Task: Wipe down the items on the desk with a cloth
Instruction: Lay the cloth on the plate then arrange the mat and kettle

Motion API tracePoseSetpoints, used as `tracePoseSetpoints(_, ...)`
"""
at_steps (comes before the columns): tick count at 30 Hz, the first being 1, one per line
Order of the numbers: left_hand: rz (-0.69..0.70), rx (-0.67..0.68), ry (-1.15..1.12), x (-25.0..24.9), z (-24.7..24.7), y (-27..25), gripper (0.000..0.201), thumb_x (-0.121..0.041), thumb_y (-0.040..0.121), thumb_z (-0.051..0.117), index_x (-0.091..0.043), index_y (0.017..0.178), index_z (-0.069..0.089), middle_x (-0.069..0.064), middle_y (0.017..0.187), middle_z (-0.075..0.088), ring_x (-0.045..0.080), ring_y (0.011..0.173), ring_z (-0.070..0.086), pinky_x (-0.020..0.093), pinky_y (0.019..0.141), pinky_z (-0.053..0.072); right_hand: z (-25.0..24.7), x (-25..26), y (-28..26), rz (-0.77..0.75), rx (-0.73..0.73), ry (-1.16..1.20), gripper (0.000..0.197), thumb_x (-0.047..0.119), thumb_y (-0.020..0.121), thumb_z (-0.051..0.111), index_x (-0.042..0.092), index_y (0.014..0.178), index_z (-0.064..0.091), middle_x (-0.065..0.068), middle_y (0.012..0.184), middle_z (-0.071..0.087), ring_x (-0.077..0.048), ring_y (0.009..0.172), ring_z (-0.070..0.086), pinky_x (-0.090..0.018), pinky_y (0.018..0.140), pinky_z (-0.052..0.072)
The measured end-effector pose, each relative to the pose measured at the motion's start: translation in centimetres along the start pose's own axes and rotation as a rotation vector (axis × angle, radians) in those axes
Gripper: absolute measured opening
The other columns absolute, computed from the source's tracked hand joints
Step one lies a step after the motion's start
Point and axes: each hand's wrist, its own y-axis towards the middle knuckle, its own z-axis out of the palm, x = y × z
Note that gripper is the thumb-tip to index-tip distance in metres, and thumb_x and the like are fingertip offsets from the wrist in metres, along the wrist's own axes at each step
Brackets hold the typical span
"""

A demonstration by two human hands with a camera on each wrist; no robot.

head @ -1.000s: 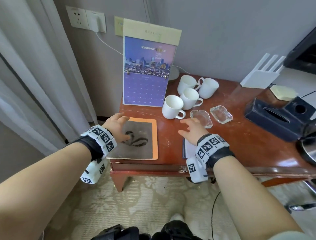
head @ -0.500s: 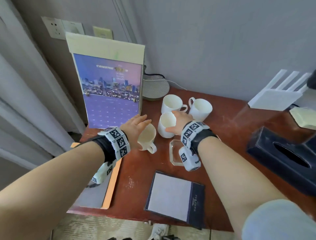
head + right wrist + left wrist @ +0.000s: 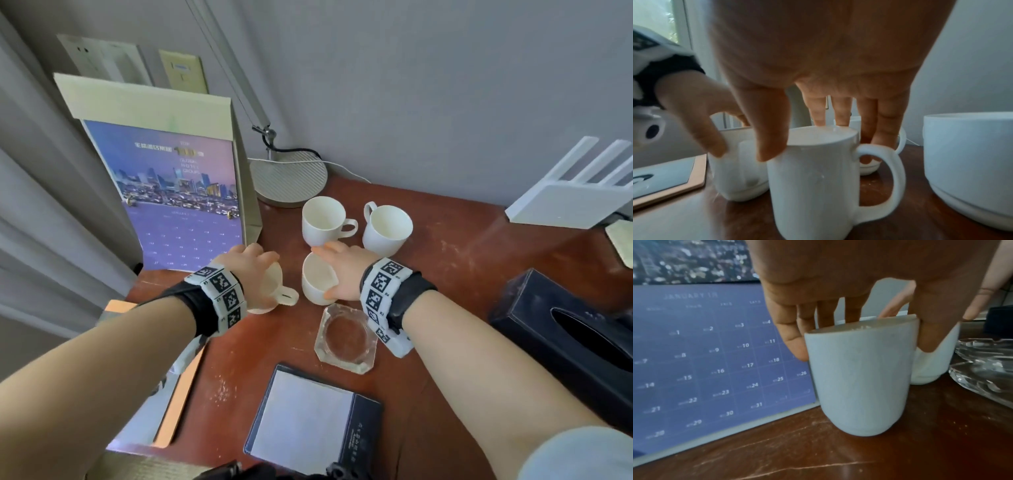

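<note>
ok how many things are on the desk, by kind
white ceramic mugs: 4
clear glass ashtray: 1
purple desk calendar: 1
dark notepad holder: 1
dark tissue box: 1
round lamp base: 1
total: 9

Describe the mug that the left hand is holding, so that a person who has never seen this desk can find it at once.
Start at the tall purple calendar standing at the desk's left rear. Four white mugs cluster just to its right; take the one nearest the calendar's foot. Unlike the others, it is gripped from above at the rim by the left hand, and its handle points toward the glass ashtray.
</note>
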Motion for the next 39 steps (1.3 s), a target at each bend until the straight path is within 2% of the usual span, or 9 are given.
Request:
tracePoseSetpoints(6,-0.156,0.007,-0.111,-2.0,0.0,1.8,0.082,-0.081,0.070,0.028,-0.023,0.125,0.040,-0.001,0.126,0.042,0.026,0.114,0.041,0.037,0.093,0.042,-0.1,-0.9,-1.3,-0.078,0.098,-0.094,0.086,0.034,0.084,0.065,0.032,0.148,0.009,0.003,0.154,0.014,-0.031,0.125,0.041,-0.041,0.102,0.038)
tracePoseSetpoints(8,-0.205,-0.011,-0.155,-2.5,-0.4,2.0,0.086,-0.085,0.071,0.020,-0.023,0.128,0.039,0.001,0.122,0.042,0.027,0.112,0.045,0.037,0.086,0.043,-0.2,-1.3,-1.5,-0.093,0.119,-0.085,0.085,0.032,0.084,0.065,0.034,0.148,0.009,0.004,0.156,0.010,-0.029,0.131,0.035,-0.040,0.107,0.033)
tracePoseSetpoints(10,-0.194,0.029,-0.171,-3.0,-0.9,1.8,0.081,-0.082,0.073,0.012,-0.032,0.135,0.031,0.001,0.125,0.037,0.026,0.117,0.042,0.039,0.091,0.043,0.0,-1.3,-1.5,-0.093,0.121,-0.059,0.086,0.034,0.083,0.065,0.036,0.148,0.008,0.004,0.157,0.002,-0.028,0.139,0.021,-0.040,0.112,0.024)
tracePoseSetpoints(13,-0.141,0.074,-0.242,-2.6,-1.2,1.0,0.071,-0.067,0.084,0.041,-0.033,0.141,0.016,-0.001,0.142,0.022,0.027,0.127,0.038,0.038,0.100,0.040,0.6,-1.5,-1.6,-0.005,0.069,0.030,0.100,0.046,0.076,0.069,0.035,0.148,0.000,0.005,0.156,0.000,-0.024,0.142,0.009,-0.044,0.113,0.014)
tracePoseSetpoints(17,0.012,0.101,-0.301,-0.8,-0.9,0.7,0.100,-0.056,0.068,0.072,-0.031,0.144,0.011,-0.003,0.143,0.021,0.026,0.116,0.050,0.038,0.091,0.048,0.8,-1.5,-2.1,0.133,0.029,0.142,0.107,0.050,0.072,0.072,0.027,0.149,0.002,-0.002,0.150,0.021,-0.025,0.138,0.020,-0.040,0.110,0.022)
tracePoseSetpoints(25,-0.036,0.071,-0.322,-1.8,-1.3,1.3,0.090,-0.061,0.068,0.068,-0.023,0.136,0.021,0.001,0.123,0.037,0.024,0.102,0.054,0.032,0.080,0.050,-0.2,-0.8,-2.2,0.080,0.111,0.264,0.094,0.030,0.080,0.072,0.019,0.150,0.010,-0.005,0.153,0.021,-0.021,0.139,0.023,-0.033,0.111,0.022)
tracePoseSetpoints(30,0.024,0.047,-0.313,-1.5,-1.8,1.5,0.093,-0.060,0.071,0.066,-0.026,0.143,0.016,0.001,0.139,0.032,0.023,0.127,0.038,0.036,0.099,0.040,-0.8,-1.7,-2.5,0.090,0.116,0.331,0.084,0.038,0.086,0.064,0.023,0.149,0.012,-0.002,0.154,0.020,-0.018,0.139,0.024,-0.033,0.112,0.023)
tracePoseSetpoints(35,0.146,-0.132,-0.358,-2.0,-4.5,3.6,0.076,-0.051,0.084,0.058,-0.027,0.144,0.019,0.000,0.149,0.020,0.024,0.137,0.022,0.039,0.110,0.027,-2.8,-5.7,-1.3,0.453,-0.332,0.404,0.064,0.035,0.090,0.057,0.024,0.145,0.027,-0.007,0.149,0.029,-0.028,0.134,0.029,-0.035,0.107,0.027)
tracePoseSetpoints(39,0.190,-0.178,-0.287,-2.9,-7.2,7.4,0.075,-0.033,0.082,0.066,-0.025,0.144,0.025,0.001,0.152,0.019,0.024,0.138,0.021,0.039,0.112,0.024,-2.8,-8.7,0.8,0.524,-0.211,0.311,0.079,0.024,0.085,0.063,0.028,0.148,0.016,-0.001,0.157,0.010,-0.028,0.142,0.012,-0.038,0.113,0.017)
